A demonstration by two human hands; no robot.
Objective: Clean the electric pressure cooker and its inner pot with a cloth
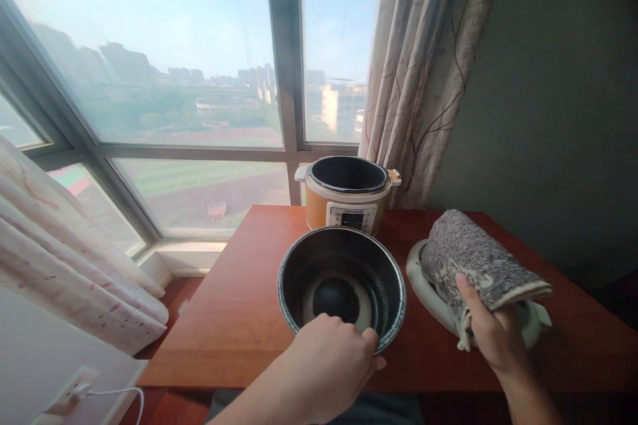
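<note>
My left hand is closed over the near rim of a dark round inner pot, which is tilted so that its inside faces me. The fingertips are partly hidden behind the rim. To the right, my right hand grips a folded grey cloth, with the thumb on top and the other fingers beneath. The cloth is above a pale round lid lying on the table and covers part of it. Behind the inner pot stands an orange and white electric pressure cooker, uncovered, its control panel facing me.
All of this is on a reddish-brown wooden table. Windows rise behind it, with a curtain at the right and another curtain at the left. A white cord runs from a wall socket at lower left.
</note>
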